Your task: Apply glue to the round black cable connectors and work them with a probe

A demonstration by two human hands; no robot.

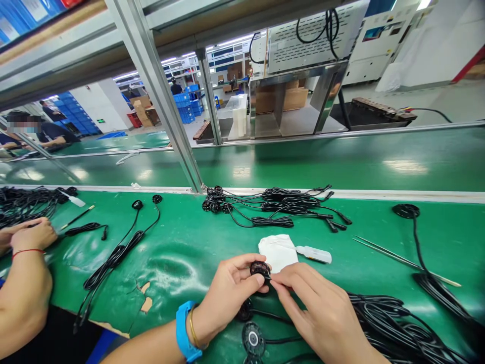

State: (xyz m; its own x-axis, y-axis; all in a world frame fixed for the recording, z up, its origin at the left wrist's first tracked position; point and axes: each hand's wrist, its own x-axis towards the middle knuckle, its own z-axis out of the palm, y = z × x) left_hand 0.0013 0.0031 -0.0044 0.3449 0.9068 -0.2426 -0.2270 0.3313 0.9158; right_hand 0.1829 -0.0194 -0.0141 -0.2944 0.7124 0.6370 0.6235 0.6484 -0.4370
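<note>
Factory floor: long green workbench [212,240], metal shelf frame [157,86], stacked blue crates [184,108], vented machine housing [286,48].

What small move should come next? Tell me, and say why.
Probably a slight adjustment by the right hand at the edge of the round black part, kept gentle: the left hand holds that part, and the right fingertips sit at its edge. Whether they pinch anything is too small to tell.

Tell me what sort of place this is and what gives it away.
Most likely a factory assembly area: coiled black cables lie on a long green workbench, a co-worker's hand is at the same bench, and blue crates are stacked in the background.
</note>
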